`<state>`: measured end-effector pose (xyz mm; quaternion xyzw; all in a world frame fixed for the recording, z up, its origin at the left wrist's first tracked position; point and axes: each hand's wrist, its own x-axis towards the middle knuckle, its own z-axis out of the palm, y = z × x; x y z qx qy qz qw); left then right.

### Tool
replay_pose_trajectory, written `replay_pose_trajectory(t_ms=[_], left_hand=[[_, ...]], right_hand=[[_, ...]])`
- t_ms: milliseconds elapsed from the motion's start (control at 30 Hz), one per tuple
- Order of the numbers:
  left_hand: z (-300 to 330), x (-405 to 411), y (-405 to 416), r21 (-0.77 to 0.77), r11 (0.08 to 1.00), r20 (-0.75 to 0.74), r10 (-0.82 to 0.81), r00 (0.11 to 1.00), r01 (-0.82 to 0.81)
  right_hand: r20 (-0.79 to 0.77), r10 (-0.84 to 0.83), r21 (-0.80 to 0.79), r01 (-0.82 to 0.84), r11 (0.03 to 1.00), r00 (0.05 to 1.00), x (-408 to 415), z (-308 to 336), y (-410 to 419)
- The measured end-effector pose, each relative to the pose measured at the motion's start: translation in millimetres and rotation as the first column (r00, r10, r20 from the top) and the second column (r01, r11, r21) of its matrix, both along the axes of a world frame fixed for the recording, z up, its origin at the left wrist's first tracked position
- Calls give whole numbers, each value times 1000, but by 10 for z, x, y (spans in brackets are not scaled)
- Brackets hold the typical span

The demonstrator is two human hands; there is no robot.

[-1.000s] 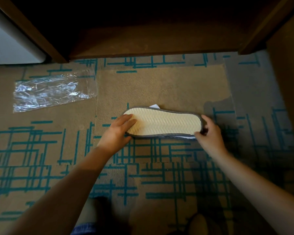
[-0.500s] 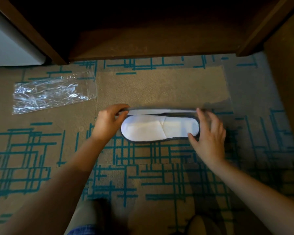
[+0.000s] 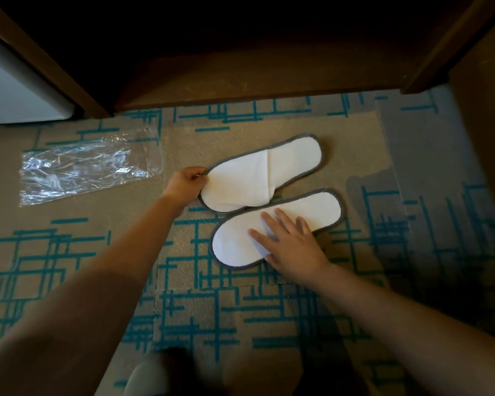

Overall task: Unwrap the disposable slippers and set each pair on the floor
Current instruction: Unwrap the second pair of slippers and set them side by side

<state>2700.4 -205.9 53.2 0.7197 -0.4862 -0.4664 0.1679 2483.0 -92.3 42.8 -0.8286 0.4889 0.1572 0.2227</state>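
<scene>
Two flat white slippers with grey trim lie side by side on the carpet, tops up, toes to the left. The far slipper (image 3: pixel 257 175) is pinched at its toe edge by my left hand (image 3: pixel 185 185). On the near slipper (image 3: pixel 269 230) my right hand (image 3: pixel 290 242) rests flat with its fingers spread. The near slipper's toe end slightly overlaps the far one's lower edge. An empty clear plastic wrapper (image 3: pixel 83 165) lies flat on the carpet to the left, apart from both hands.
The carpet (image 3: pixel 69 252) is tan with teal line patterns. A dark wooden furniture recess (image 3: pixel 255 52) runs along the back, with wooden posts at both sides. A white appliance (image 3: pixel 12 90) stands at the far left. My knees show at the bottom edge.
The stacked slippers were separated: the upper one, sole up a second ago, has been flipped and laid behind the other. My right hand moved from the heel end onto the near slipper.
</scene>
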Motion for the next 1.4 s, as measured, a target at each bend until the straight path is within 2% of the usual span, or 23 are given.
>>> replay_pose_trajectory(t_ms=[100, 233, 300, 400, 433, 500, 533, 600, 700, 767, 867, 1033, 1167, 1233, 1300, 1400], left_hand=[[-43, -33, -110, 0, 972, 187, -230, 955, 234], [-26, -21, -177, -20, 821, 520, -478, 708, 570], [63, 10, -225, -42, 647, 640, -568, 518, 762], [227, 68, -260, 31, 293, 734, -656, 177, 956], [254, 90, -233, 63, 207, 740, -667, 93, 976], [222, 108, -128, 65, 95, 746, -666, 15, 993], [176, 98, -63, 69, 80, 736, -677, 4, 994], [9, 66, 42, 88, 136, 700, -714, 36, 987], [-244, 7, 122, 73, 298, 621, -760, 190, 952], [-358, -12, 179, 15, 350, 627, -733, 264, 937], [-501, 21, 242, -133, 369, 671, -650, 357, 920], [-622, 63, 219, -231, 345, 692, -599, 403, 910], [-544, 47, 218, -208, 351, 657, -641, 397, 913], [-520, 68, 169, -158, 334, 616, -702, 357, 929], [-468, 125, 69, -111, 237, 568, -782, 257, 965], [-409, 248, -162, -102, 85, 533, -837, 127, 991]], right_hand=[[-40, 11, -8, -11, 1000, 999, -40, 26, 74], [-67, -33, -53, 29, 998, 997, -25, 16, 172], [-70, -125, -119, 116, 986, 990, 22, 39, 219], [19, -175, -213, 175, 961, 984, 150, 50, 268], [32, -194, -218, 196, 956, 980, 220, 47, 284], [2, -289, -134, 287, 949, 957, 373, 63, 294], [-15, -343, -75, 341, 937, 939, 453, 71, 302], [-32, -425, 21, 426, 904, 904, 586, 46, 318], [-61, -543, 107, 546, 831, 838, 727, 44, 339], [-67, -632, 138, 635, 761, 772, 863, 82, 338], [-71, -713, 149, 714, 684, 698, 1046, 53, 319], [19, -775, 116, 769, 629, 631, 1110, -20, 334], [-10, -749, 149, 742, 654, 662, 1088, 20, 359], [32, -775, 170, 761, 627, 631, 1051, 46, 366], [68, -793, 168, 777, 607, 605, 989, 57, 371], [83, -767, 115, 758, 642, 636, 917, 45, 377]])
